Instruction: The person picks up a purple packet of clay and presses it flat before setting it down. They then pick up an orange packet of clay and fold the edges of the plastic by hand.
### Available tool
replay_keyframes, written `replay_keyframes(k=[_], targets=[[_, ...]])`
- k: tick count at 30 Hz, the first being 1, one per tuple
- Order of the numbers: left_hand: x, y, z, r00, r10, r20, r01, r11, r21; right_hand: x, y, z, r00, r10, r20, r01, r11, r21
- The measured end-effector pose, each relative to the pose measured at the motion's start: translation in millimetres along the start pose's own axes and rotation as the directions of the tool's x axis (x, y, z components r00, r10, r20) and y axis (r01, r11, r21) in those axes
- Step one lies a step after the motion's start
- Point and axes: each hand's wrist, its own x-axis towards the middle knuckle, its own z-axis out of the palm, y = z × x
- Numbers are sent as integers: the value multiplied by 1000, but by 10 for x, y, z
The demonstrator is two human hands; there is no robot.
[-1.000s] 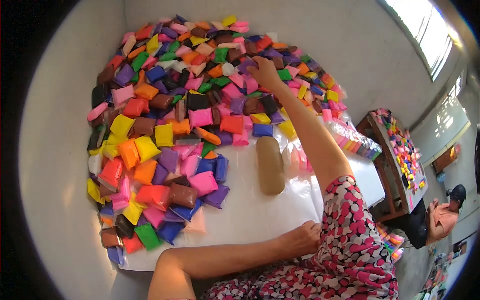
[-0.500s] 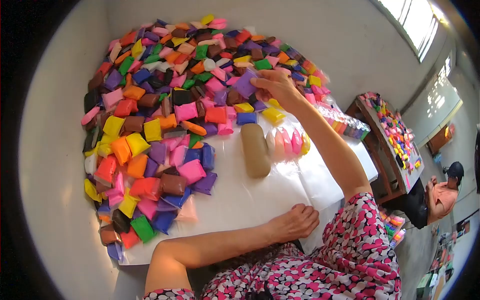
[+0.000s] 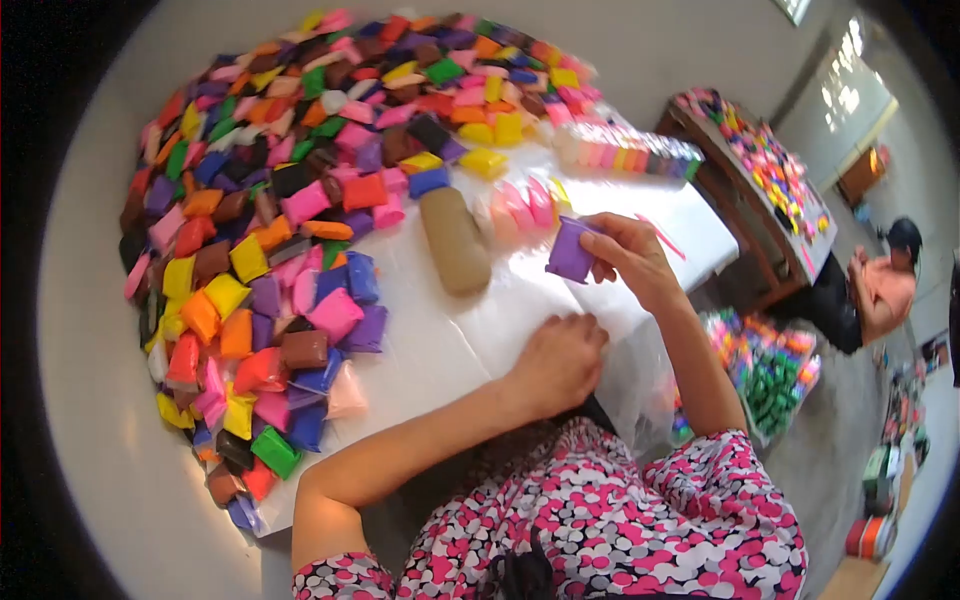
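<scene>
My right hand (image 3: 632,258) pinches a small purple packet (image 3: 572,250) between thumb and fingers, held above the white table sheet (image 3: 440,345). My left hand (image 3: 560,365) is curled closed near the table's front edge; whatever its fingers may hold is hidden. A tan block with rounded ends (image 3: 455,243) lies left of the purple packet. Beside it sits a short row of pink and yellow packets (image 3: 525,205), partly blurred by glare. A big heap of packets in many colours (image 3: 265,225) spreads over the left and far side of the table.
A clear pack of multicoloured packets (image 3: 630,152) lies at the table's far right. Bags of colourful packets (image 3: 765,380) stand below the right edge. Another table (image 3: 690,125) bears more packets, and a seated person (image 3: 885,285) is beside it.
My right hand has come back from the heap with the purple packet, toward me. My left hand has risen slightly and moved left, still closed. The view has shifted to the right.
</scene>
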Motion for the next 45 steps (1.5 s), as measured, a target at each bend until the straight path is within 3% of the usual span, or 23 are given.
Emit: replay_keyframes(k=[12, 18, 22, 26, 30, 33, 37, 44, 45], targets=[[149, 56, -373, 971, -231, 62, 239, 947, -214, -320, 435, -32, 968, 42, -249, 17, 973, 230], [182, -24, -513, 968, -245, 57, 250, 961, -120, -288, 568, -26, 966, 55, -251, 20, 958, 286], [213, -13, -524, 934, -351, 69, 347, 936, 53, -311, 628, -12, 962, -41, -269, 90, 981, 173], [244, -45, -486, 944, -330, -11, 329, 937, 115, -365, 595, 24, 960, -59, -272, 104, 983, 154], [241, -161, -327, 984, -144, -107, 152, 986, 72, -349, 601, 17, 955, -62, -289, 110, 982, 152], [242, -170, -281, 975, -195, -111, 199, 980, 29, -384, 569, 14, 954, -40, -296, 87, 985, 150], [184, -265, -177, 968, -107, -228, 102, 994, -34, -363, 596, 14, 957, -35, -289, 82, 985, 149], [138, -371, -100, 963, 8, -268, -31, 996, -84, -388, 579, 61, 960, -28, -280, 70, 988, 141], [116, -338, -126, 979, -63, -194, 47, 995, -89, -394, 578, 63, 959, -31, -281, 70, 989, 129]])
